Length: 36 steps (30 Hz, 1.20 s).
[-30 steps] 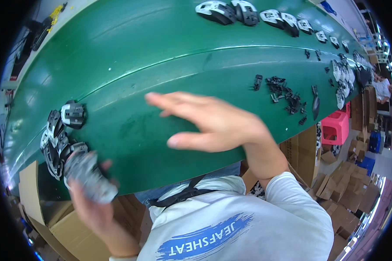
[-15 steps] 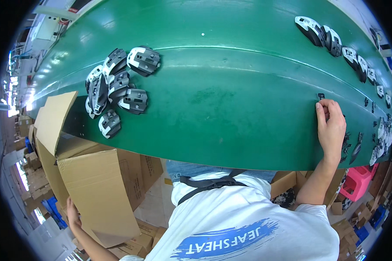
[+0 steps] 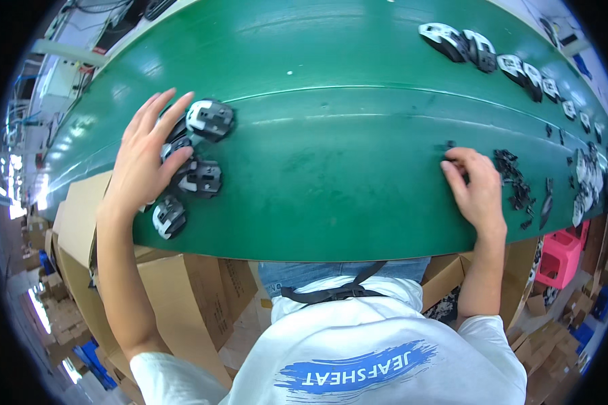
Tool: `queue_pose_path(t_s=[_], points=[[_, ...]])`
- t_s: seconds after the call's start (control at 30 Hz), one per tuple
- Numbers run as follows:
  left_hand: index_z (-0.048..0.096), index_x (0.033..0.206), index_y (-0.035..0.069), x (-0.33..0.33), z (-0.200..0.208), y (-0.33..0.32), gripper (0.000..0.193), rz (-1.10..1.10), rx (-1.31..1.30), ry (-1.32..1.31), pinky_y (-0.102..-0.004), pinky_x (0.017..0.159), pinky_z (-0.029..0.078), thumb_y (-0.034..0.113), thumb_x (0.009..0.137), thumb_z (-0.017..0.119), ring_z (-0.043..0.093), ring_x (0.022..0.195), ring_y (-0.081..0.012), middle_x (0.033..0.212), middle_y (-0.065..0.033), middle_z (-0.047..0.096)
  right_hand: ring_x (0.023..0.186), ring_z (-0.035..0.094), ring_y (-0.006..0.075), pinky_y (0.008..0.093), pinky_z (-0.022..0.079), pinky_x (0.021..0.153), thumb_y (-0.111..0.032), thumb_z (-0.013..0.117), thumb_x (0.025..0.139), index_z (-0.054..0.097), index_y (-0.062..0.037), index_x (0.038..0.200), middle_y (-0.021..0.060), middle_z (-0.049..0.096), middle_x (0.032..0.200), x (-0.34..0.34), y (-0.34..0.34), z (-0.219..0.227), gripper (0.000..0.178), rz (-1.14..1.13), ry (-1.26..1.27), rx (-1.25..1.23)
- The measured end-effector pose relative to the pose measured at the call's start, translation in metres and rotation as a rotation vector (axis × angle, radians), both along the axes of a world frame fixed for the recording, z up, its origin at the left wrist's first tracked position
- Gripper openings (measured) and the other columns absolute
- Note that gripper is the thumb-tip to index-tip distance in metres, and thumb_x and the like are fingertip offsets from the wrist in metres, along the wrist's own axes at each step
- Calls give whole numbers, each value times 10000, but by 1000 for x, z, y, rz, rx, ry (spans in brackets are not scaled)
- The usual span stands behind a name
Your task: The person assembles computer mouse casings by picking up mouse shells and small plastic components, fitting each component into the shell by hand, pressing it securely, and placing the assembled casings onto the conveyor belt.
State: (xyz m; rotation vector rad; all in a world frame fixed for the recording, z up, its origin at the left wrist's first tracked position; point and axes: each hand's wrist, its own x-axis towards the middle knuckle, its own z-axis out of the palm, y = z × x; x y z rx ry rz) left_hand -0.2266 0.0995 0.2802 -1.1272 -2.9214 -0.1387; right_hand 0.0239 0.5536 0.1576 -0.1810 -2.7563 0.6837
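My left hand [image 3: 140,156] reaches over a cluster of black-and-white plastic shells shaped like computer mice, fingers spread and covering several of them. Close to its fingertips lies one shell [image 3: 211,119]; another shell [image 3: 200,177] is right of the thumb, and one more [image 3: 169,217] sits nearer the table's front edge. My right hand [image 3: 474,185] is low over the green table, thumb and fingers curled together at a small black plastic part [image 3: 450,146], which is blurred. Beside that hand is a heap of small black parts [image 3: 513,177].
A row of similar shells [image 3: 479,50] runs along the far right of the green table [image 3: 331,189], with a pile of shells [image 3: 589,177] at the right end. An open cardboard box [image 3: 162,290] stands below the left front edge. A pink stool [image 3: 557,260] is at lower right.
My left hand has come up from beside the cardboard box to the shell cluster. My right hand appears slightly further left with the small black part. The whole view has shifted somewhat.
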Motion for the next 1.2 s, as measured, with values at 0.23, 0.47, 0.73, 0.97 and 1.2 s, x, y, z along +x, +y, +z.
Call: queue_pose_path(t_s=[0.23,0.47,0.73,0.97,1.2], points=[[563,1555,94,-59,-29,46,720,-160,-419,-288,-456,1220,433,181,892,831,566,1389,-410,1503,-175,614,895,724,299,398,574,828,-39,780,932,775,-45,1050,111,764,1019,12,-6,0,118,139,74,-45],[428,1659,-3,1,-69,87,755,-39,898,-889,-435,1227,401,374,1066,706,556,1440,-265,1565,-134,589,887,738,216,338,592,778,-32,810,934,788,-30,1072,95,768,1032,2,-36,-4,140,57,166,-495],[469,1636,60,86,-156,182,594,-213,1644,-1989,-514,1248,407,412,1176,339,562,1470,-301,1591,-132,587,896,724,142,304,586,797,-102,827,972,780,-9,1083,62,779,995,-51,-94,30,153,161,57,-1046],[446,1648,14,93,-161,173,667,-175,1607,-1842,-501,1286,374,404,1124,314,473,1542,-324,1782,-159,329,743,646,235,385,517,662,-162,862,912,738,-63,928,47,719,845,-66,-100,16,160,102,261,-330],[327,1701,6,102,-144,178,650,-66,1475,-1715,-425,1253,376,353,1152,303,546,1453,-241,1564,-127,582,689,619,249,389,492,630,-154,876,885,709,-82,883,39,705,807,-71,-108,4,182,65,331,-209]])
